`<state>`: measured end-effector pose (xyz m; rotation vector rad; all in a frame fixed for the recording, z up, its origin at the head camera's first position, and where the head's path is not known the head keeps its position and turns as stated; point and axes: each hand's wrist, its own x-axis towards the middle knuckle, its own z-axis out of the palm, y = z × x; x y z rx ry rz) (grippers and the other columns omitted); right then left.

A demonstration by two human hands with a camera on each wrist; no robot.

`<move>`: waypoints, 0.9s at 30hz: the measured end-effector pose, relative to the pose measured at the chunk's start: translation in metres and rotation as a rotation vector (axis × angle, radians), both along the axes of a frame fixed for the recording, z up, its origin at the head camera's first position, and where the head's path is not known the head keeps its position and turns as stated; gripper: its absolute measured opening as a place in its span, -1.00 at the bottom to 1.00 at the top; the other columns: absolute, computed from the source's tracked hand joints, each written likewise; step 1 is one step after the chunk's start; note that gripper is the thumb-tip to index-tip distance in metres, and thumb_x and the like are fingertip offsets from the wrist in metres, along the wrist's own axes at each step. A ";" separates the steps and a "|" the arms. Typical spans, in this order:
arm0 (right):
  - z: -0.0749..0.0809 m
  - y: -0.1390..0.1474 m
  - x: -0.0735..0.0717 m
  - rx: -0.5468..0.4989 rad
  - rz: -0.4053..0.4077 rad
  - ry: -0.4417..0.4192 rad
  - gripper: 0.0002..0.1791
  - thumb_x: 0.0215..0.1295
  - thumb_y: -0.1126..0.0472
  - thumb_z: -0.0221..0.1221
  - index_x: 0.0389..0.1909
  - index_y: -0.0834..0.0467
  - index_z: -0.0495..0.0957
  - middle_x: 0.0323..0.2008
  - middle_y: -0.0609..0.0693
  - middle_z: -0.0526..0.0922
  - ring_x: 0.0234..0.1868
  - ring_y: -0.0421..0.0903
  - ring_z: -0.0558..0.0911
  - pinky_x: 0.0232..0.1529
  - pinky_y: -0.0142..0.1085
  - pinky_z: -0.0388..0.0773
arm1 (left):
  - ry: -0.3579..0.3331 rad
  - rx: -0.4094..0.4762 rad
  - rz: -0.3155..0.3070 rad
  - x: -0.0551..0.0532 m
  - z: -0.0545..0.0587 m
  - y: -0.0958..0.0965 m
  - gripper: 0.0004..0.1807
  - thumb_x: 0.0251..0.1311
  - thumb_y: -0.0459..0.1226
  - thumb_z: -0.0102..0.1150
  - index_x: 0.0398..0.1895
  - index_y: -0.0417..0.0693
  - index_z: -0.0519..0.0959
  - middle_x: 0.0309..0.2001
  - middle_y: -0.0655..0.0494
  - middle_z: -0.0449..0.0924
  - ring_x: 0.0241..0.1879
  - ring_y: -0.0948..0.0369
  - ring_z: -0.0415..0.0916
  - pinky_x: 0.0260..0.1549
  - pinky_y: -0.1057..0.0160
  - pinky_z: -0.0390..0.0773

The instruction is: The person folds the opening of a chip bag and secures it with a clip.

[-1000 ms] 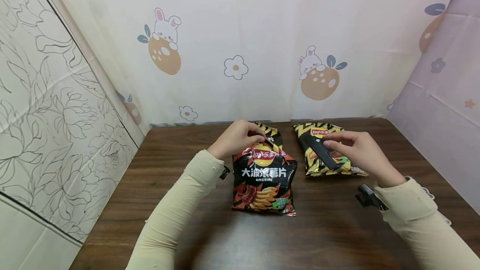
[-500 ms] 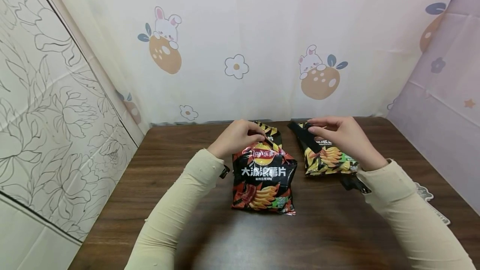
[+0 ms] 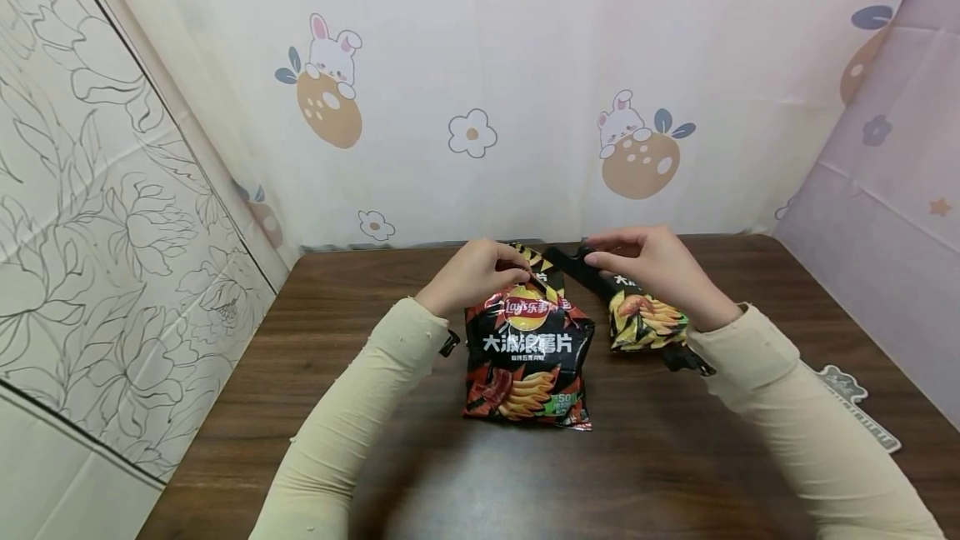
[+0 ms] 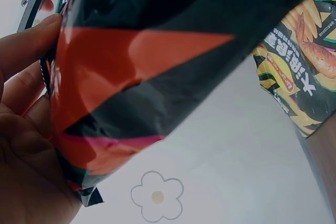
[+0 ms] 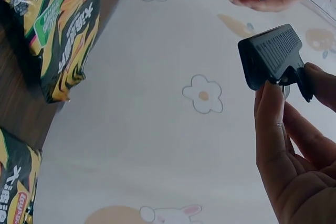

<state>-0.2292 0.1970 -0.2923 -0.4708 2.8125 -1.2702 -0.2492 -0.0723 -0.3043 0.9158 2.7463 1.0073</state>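
My left hand [image 3: 474,277] pinches the folded top edge of a black and red chip bag [image 3: 525,357], which stands upright at the table's middle. In the left wrist view its red and black side [image 4: 142,66] fills much of the picture beside my fingers [image 4: 31,45]. To the right, my right hand [image 3: 660,265] pinches a long black bag clip [image 3: 573,269] by its lever. The right wrist view shows the clip [image 5: 273,53] end-on, between thumb and fingers, apart from the bag. The clip's far end points toward the bag's top.
A yellow and black chip bag [image 3: 645,323] lies on the table under my right hand. Another yellow and black bag [image 3: 551,269] stands partly hidden behind the red one. A flat white cutout [image 3: 847,386] lies by my right sleeve. A printed curtain [image 3: 525,190] hangs behind the table.
My right hand has carried the clip left and away from me, from over the right yellow bag toward the red bag. My left hand keeps its pinch in the same place.
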 end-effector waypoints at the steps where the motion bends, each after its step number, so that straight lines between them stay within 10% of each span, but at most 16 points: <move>1: 0.000 -0.002 -0.001 0.006 0.003 0.000 -0.48 0.27 -0.16 0.25 0.11 0.10 0.62 0.02 0.12 0.70 -0.21 -0.17 0.74 -0.13 -0.25 0.64 | 0.003 -0.003 -0.001 0.000 0.000 0.000 -0.81 0.38 -0.21 0.14 -0.14 -0.04 0.71 -0.38 0.02 0.71 -0.68 0.31 0.32 -0.64 0.37 0.27; 11: -0.005 -0.009 -0.003 0.064 0.055 0.031 -0.49 0.30 -0.15 0.23 0.10 0.13 0.63 0.08 0.16 0.65 0.01 0.03 0.67 -0.03 -0.05 0.61 | 0.011 -0.013 0.010 -0.001 0.001 -0.001 -0.80 0.36 -0.21 0.16 -0.10 -0.04 0.72 -0.34 0.13 0.70 -0.64 0.31 0.39 -0.60 0.38 0.34; 27: -0.020 -0.011 0.001 0.077 0.050 0.058 -0.54 0.36 -0.11 0.18 0.06 0.15 0.61 -0.06 0.11 0.68 -0.17 -0.05 0.64 -0.18 -0.21 0.56 | 0.012 0.000 0.007 -0.001 -0.001 -0.001 -0.80 0.37 -0.21 0.15 -0.10 -0.03 0.71 -0.30 0.15 0.71 -0.63 0.31 0.39 -0.60 0.37 0.33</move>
